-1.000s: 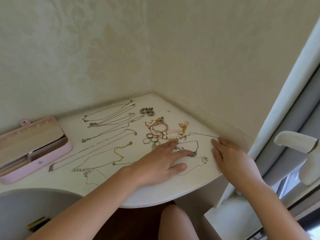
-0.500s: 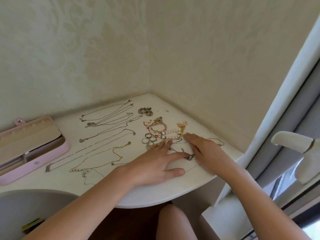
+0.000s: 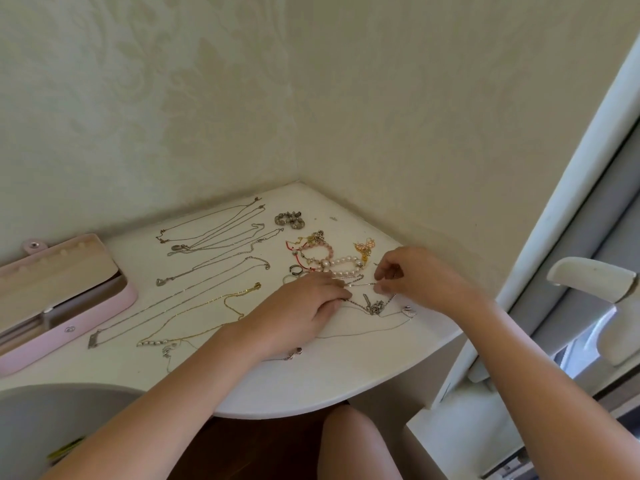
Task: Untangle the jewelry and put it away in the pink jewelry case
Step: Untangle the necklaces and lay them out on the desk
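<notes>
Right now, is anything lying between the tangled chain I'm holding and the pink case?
Yes: the laid-out necklaces cover the table between the tangled chain and the open pink case at the left.

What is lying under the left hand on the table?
A thin silver chain runs out from under the left hand toward the right hand, which pinches it. Whatever else the palm covers is hidden.

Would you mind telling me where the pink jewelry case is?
The pink jewelry case lies open at the head view's far left, on the white table, left of the straightened necklaces.
</notes>
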